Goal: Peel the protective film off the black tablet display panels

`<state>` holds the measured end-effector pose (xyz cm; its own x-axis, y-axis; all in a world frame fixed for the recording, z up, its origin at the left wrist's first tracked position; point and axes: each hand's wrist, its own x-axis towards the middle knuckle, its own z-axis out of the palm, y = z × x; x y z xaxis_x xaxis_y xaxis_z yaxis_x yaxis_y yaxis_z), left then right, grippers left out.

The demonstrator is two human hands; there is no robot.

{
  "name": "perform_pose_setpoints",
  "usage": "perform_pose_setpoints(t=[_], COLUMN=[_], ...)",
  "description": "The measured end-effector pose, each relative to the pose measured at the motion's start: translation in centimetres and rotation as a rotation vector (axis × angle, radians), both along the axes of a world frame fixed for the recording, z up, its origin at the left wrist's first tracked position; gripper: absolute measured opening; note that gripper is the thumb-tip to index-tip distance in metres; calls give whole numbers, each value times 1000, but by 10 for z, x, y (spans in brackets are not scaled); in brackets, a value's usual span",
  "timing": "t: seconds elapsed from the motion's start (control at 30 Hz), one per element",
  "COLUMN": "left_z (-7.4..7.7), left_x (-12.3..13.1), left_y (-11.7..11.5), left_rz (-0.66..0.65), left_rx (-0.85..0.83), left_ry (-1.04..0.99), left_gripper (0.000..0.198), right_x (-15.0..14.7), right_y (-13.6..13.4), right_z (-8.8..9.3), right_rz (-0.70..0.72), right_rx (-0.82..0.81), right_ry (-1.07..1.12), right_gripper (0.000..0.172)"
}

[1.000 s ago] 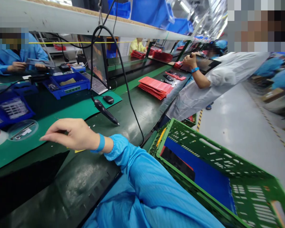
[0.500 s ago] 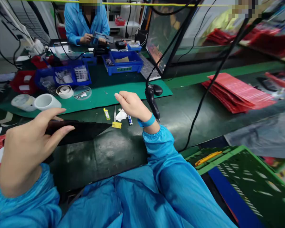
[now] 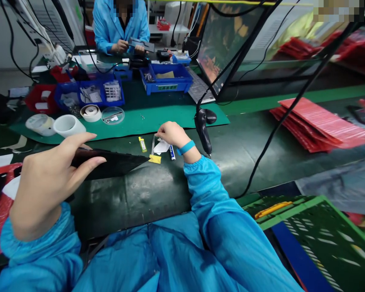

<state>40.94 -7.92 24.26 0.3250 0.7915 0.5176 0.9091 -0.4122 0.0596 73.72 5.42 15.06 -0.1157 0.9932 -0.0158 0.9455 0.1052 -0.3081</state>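
My left hand grips a thin black panel by its left end, thumb on the near side, the panel tilted above the dark bench. My right hand, a blue band at its wrist, is closed over the top of a thin metallic blade-like tool; its fingertips are bent together there. Just below lie a crumpled white paper, a yellow piece and a small blue and white tube. A yellow-green lighter-like item rests to their left.
Blue bins, tape rolls and a round clear dish stand beyond. A black handheld device is right of my hand, with hanging cables. Red packets and a green crate are at right. A person works opposite.
My right hand has come down and nearer to the thin tool and white paper, its fingers now bent downward. My left hand still holds the black panel. The view has shifted slightly.
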Motion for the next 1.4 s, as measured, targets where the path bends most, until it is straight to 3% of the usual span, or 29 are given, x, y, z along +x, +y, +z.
perform_pose_setpoints(t=[0.2,0.5,0.67,0.87,1.07,1.17,1.3,1.4], left_z=[0,3,3,3,1,-2,-5,-6], left_x=[0,1,5,9,10,8,7,11], left_y=[-1,-5,-7,-7,-5,-1,3,1], left_rz=[30,-8,-46,81,70,15,-61,-128], left_rx=[-8,-3,12,36,59,66,6,-18], left_ry=[6,-41,-143,-257,-413,-512,-654,-780], left_gripper=[54,45,43,42,43,42,30,25], right_x=[0,-1,2,12,15,4,-15,-21], right_y=[8,22,25,19,11,-7,-56,-93], right_z=[-14,-43,-44,-24,-5,15,50,70], right_rz=[-22,-89,-95,-121,-116,41,287,442], right_rx=[-49,-96,-117,-54,4,114,264,350], right_ry=[-47,-54,-35,-8,39,214,723,776], right_gripper=[26,17,14,26,23,29,51,47])
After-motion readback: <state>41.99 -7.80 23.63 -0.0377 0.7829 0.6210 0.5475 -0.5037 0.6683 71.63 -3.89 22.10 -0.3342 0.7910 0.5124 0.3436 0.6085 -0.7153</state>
